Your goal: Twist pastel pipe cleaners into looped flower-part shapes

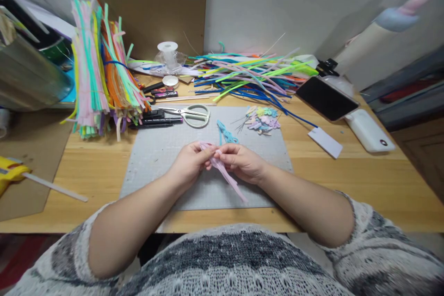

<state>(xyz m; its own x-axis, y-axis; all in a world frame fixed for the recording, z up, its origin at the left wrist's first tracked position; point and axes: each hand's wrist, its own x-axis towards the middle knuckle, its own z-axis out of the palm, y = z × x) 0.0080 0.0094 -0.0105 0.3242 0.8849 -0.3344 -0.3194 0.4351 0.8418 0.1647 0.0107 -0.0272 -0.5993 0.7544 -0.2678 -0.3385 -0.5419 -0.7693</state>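
Note:
Between my two hands is a pale pink bundle of pipe cleaners (227,175), its loose ends trailing down to the right. My left hand (192,159) pinches the upper part between thumb and fingers. Close against it, my right hand (241,161) grips the same bundle with its fingertips. Both hands are just over the grey cutting mat (152,157). Beyond them lies a looped blue pipe cleaner piece (227,133). A small pile of pastel twisted pieces with wire stems (265,119) is farther right on the mat.
Scissors (194,114) and black markers (163,121) lie at the mat's back left. Upright pipe cleaner bundles (90,69) stand left, and a loose heap (249,74) lies behind. A phone (328,97), white case (370,130) and white card (325,141) are right; a yellow glue gun (12,171) is left.

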